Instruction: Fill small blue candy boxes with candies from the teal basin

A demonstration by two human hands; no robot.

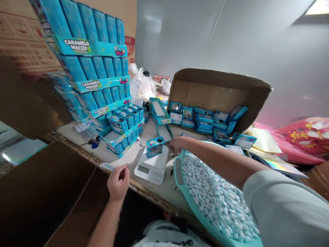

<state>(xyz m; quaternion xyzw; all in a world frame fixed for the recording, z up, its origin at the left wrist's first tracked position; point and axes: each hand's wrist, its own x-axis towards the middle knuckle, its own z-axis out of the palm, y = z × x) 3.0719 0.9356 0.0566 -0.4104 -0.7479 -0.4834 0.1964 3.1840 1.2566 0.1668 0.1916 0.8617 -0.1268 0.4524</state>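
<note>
A small blue tin (155,147) stands upright on a white kitchen scale (151,165). My right hand (177,145) is closed just right of the tin; a thin dark piece shows at its fingertips, too little to name. My right forearm passes over a turquoise basin (179,171) full of pale blue and white candies (213,192). My left hand (119,181) rests at the table's front edge, left of the scale. Its fingers are curled, thumb against forefinger, with nothing visible in them. A clear plastic strip (106,166) lies just behind it.
Stacked display trays of blue tins (97,68) rise at the left, with a part-filled tray (123,137) in front. Behind the scale sits another display tray (159,110). A tipped cardboard box (221,82) spills blue tins (205,120). Open cartons (51,181) stand below left.
</note>
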